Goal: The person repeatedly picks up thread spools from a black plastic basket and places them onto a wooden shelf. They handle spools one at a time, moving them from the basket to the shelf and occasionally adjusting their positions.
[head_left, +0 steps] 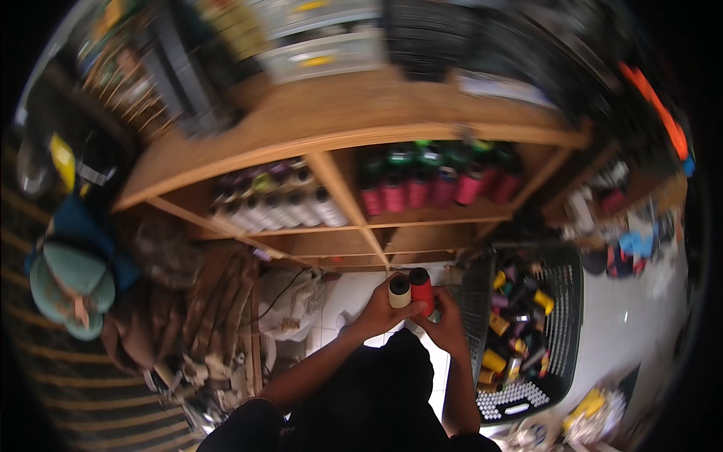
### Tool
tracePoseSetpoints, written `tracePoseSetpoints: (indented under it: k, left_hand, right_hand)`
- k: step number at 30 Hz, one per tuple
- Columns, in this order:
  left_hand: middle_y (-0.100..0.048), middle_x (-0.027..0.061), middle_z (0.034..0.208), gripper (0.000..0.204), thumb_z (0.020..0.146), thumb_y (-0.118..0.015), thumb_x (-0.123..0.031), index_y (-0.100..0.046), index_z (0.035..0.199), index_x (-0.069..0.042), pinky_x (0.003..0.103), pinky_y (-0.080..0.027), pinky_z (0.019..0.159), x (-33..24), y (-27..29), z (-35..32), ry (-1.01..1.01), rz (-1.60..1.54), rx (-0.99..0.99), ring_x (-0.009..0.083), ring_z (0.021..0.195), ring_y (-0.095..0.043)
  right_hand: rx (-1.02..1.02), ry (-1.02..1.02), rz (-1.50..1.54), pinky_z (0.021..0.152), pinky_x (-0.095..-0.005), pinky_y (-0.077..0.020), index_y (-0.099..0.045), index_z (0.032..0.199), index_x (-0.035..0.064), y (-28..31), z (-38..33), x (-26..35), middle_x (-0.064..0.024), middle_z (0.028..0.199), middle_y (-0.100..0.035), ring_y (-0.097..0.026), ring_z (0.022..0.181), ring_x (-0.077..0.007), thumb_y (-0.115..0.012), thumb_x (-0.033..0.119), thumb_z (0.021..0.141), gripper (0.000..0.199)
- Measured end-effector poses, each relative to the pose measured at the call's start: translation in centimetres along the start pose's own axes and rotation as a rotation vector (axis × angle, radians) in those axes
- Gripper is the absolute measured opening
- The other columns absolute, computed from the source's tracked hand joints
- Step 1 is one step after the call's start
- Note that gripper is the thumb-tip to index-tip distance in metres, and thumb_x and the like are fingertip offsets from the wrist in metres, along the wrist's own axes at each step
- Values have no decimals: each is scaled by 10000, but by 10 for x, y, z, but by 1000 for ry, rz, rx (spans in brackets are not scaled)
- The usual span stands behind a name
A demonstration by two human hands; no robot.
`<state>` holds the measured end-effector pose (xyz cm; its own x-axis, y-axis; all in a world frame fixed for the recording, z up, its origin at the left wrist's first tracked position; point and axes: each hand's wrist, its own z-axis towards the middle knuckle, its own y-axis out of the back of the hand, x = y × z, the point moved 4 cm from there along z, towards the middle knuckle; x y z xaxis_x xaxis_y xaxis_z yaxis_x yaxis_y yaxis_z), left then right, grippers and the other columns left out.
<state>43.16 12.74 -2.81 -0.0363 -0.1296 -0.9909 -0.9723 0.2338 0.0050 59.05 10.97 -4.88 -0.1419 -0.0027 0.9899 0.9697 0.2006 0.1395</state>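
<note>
Currently holding two cans upright, side by side and touching, just below the shelf (354, 113). Left hand (374, 315) curled around cream-capped can (399, 291). Right hand (446, 320) closed on red can (421, 288), fingers wrapped low on its body. Both hands meeting under the cans, in front of the shelf's centre divider. Rows of white-capped cans in the shelf's left bay (279, 203), pink and green ones in its right bay (437, 181). Dark basket (561, 301) below-right of shelf, full of mixed yellow, black and pink cans, just beside the right hand. Green cap (71, 290) far left of shelf.
</note>
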Motion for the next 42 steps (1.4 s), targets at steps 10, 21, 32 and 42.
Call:
tracePoseSetpoints:
  k: [10, 21, 32, 42]
  left_hand:
    - [-601, 90, 959, 596, 845, -743, -300, -428, 1271, -28, 307, -500, 666, 104, 206, -166, 244, 163, -530, 156, 824, -586]
    - [-584, 64, 862, 391, 963, -564, -276, -429, 1257, -56, 310, -516, 647, 88, 186, -108, 299, -308, -123, 165, 710, -601]
    - [-579, 109, 1126, 464, 895, -568, -90, -434, 1321, 34, 353, -482, 907, 43, -65, 14, 577, -500, 623, 219, 1028, -587]
    - [-617, 155, 1074, 579, 756, -757, -204, -456, 1202, 9, 371, -495, 887, 226, -316, 73, 132, 366, 988, 281, 984, -629]
  right_hand:
    - [306, -98, 317, 882, -330, -504, -504, 1233, 48, -168, 31, 4, -45, 1095, -597, -607, 998, -154, -761, 2, 778, 525]
    - [-91, -248, 506, 953, -346, -458, -390, 1379, 19, -187, 21, -21, -93, 1147, -564, -575, 1047, -203, -522, 81, 868, 532]
    - [-1056, -158, 331, 868, -288, -442, -411, 1340, 44, 56, -130, -90, -72, 1101, -547, -536, 991, -165, -510, 95, 857, 496]
    - [-1746, -230, 345, 857, -314, -448, -473, 1221, 29, 133, -330, -136, -65, 1047, -545, -550, 958, -162, -524, 159, 915, 337]
